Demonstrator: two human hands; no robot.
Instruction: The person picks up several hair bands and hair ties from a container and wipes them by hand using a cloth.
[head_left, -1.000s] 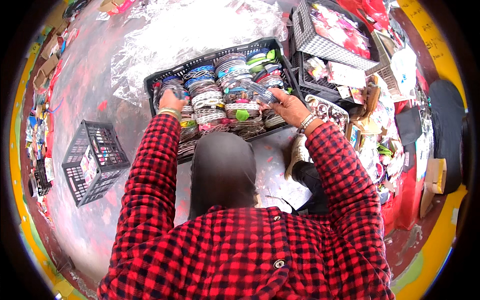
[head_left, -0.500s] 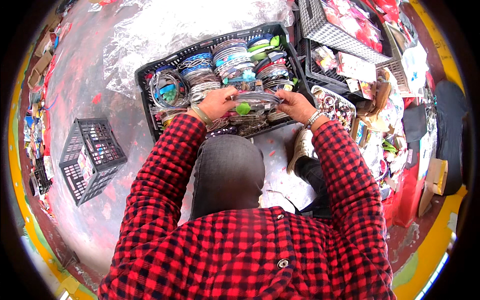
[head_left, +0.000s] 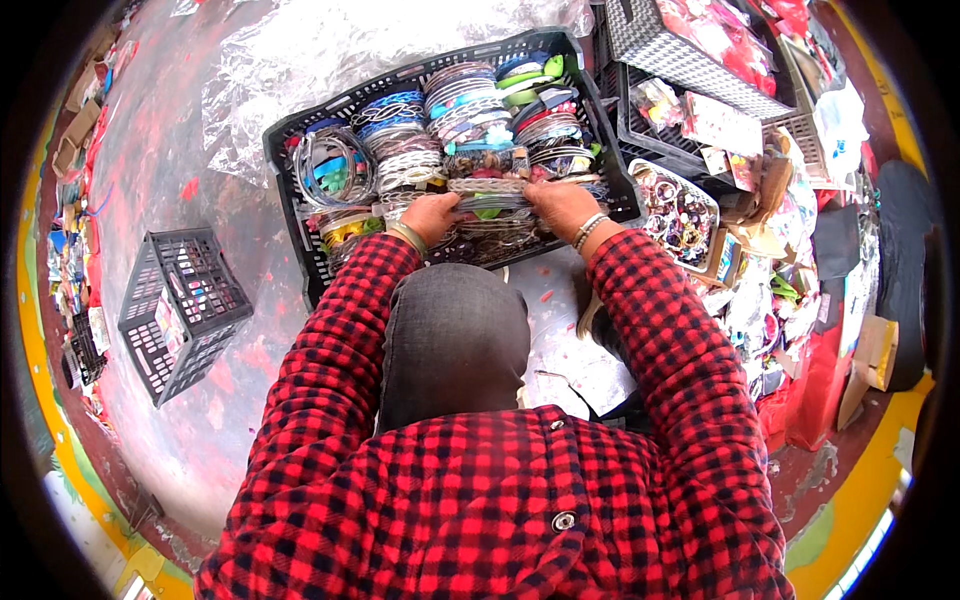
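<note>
My left hand (head_left: 432, 216) and my right hand (head_left: 566, 208) grip the two ends of a bundle of thin headbands (head_left: 493, 200), mostly silver-grey, with a green piece showing in it. The fingers of both hands are closed round the ends. The bundle lies low at the near side of a black plastic crate (head_left: 282, 205). In the crate stand rows of stacked headbands (head_left: 466, 105), blue, white, brown and green. A loose ring-shaped bundle of headbands (head_left: 335, 172) sits at the crate's left. My wrists and the bundle hide part of the near row.
A small black crate (head_left: 186, 310) stands on the floor at the left. Woven baskets (head_left: 690, 70) and a tray of small trinkets (head_left: 672, 215) crowd the right. Clear plastic sheeting (head_left: 250, 110) lies beyond the big crate. My knee (head_left: 455, 340) is close to its near edge.
Both hands have brought the headband bundle lower, in among the stacks. My right hand has moved left, toward my left hand. My right foot has shifted mostly out of sight behind my arm.
</note>
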